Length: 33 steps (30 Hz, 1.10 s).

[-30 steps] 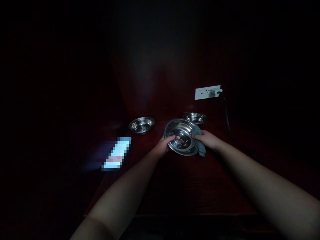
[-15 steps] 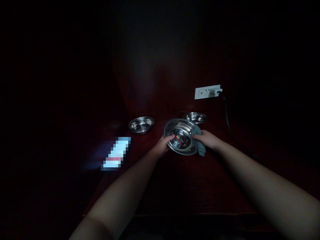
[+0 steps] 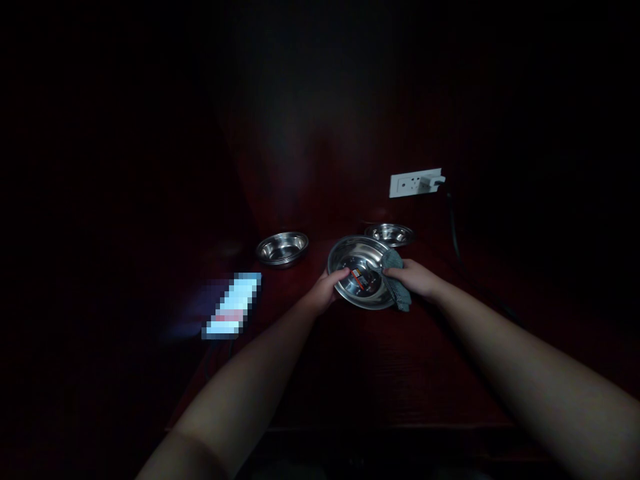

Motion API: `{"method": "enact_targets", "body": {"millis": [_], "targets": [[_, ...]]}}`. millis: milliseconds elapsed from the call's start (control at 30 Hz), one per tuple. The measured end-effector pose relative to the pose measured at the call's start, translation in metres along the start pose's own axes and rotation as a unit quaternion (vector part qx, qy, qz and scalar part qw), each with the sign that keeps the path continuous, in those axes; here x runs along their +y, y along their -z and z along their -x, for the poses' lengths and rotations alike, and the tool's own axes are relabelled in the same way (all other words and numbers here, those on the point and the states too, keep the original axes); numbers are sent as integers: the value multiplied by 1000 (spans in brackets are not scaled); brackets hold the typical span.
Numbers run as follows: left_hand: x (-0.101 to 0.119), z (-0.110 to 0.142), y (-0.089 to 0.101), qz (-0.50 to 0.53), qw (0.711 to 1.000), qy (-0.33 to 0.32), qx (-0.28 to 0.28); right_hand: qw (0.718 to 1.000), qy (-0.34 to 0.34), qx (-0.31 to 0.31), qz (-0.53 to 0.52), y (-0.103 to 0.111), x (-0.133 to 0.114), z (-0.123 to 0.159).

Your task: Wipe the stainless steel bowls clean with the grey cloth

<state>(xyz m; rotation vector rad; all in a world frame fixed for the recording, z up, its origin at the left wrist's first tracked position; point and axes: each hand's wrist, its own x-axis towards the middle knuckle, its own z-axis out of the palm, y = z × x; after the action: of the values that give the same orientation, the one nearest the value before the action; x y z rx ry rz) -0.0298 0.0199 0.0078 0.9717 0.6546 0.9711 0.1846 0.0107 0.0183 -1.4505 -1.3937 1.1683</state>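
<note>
With my left hand (image 3: 326, 291) and my right hand (image 3: 411, 278), I hold a shiny round metal bowl (image 3: 369, 250) above the dark red wooden surface (image 3: 370, 373), a grey-green cloth (image 3: 398, 287) pinched at its right rim.

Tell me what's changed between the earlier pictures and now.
No visible change in position or grip: the left hand still holds the labelled metal bowl, the right hand the grey-green cloth against its side. The left rear bowl and right rear bowl stayed put.
</note>
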Motion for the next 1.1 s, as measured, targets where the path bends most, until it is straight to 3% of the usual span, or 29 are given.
{"method": "enact_targets", "body": {"millis": [667, 1100], "targets": [[3, 4, -3, 10, 1000, 8, -1, 1000, -11, 5, -29, -1, -1, 0], [1, 0, 6, -33, 998, 30, -53, 999, -27, -10, -38, 0, -2, 3]]}}
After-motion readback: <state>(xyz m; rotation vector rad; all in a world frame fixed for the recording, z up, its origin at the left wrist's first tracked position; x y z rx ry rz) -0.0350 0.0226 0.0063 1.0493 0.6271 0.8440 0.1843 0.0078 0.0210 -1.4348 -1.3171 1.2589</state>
